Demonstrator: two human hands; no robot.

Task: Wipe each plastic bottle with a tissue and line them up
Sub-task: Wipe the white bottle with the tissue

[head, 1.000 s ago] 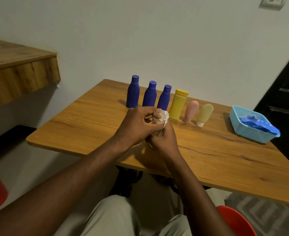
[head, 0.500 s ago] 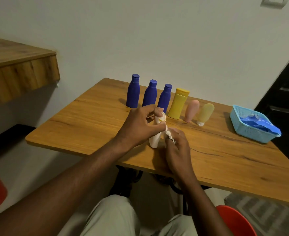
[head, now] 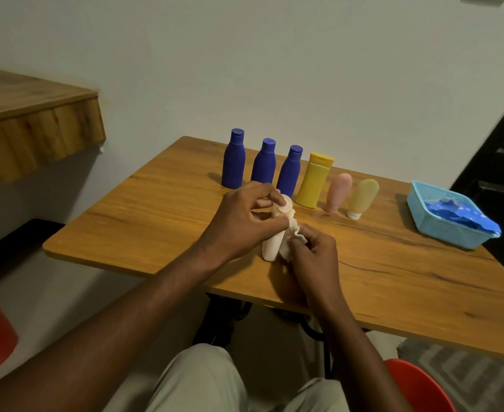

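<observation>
The fingers of my left hand (head: 244, 223) curl round the top of the white bottle (head: 271, 248), mid-frame on the bench (head: 143, 221), in front of the blue bottles (head: 264, 163). Those of my right hand (head: 316, 258) pinch the tissue (head: 293, 233) against its side. Bare bench runs lower right to the near edge.

On the table (head: 155, 227), a row of six bottles (head: 289, 171) is set toward the far side. A seventh bottle (head: 273, 246) is held at the row's six o'clock, with a tissue (head: 292, 236) touching it at three o'clock. A basket (head: 440, 230) is placed at the row's three o'clock, well apart.
</observation>
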